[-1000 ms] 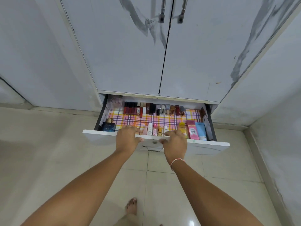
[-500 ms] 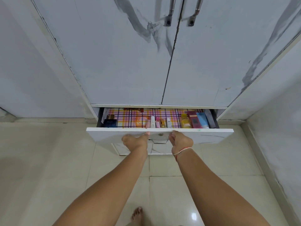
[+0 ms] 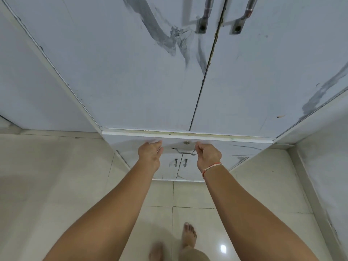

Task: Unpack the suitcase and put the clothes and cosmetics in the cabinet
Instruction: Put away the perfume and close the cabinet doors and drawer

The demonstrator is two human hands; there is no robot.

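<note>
The white marble-pattern cabinet drawer sits flush under the two tall cabinet doors, so the cosmetics inside are hidden. My left hand rests flat against the drawer front, left of its metal handle, with the fingers spread and holding nothing. My right hand has its fingers curled against the drawer front just right of the handle. A red-and-white thread is tied around that wrist. No suitcase or clothes are in view.
Long metal door handles hang on the tall doors above. Below the drawer are two small doors with short handles. White walls close in on both sides. My bare feet stand on the glossy tiled floor.
The drawer, open and showing rows of cosmetics on a checked liner, has been pushed fully in by both hands. The view has tilted up.
</note>
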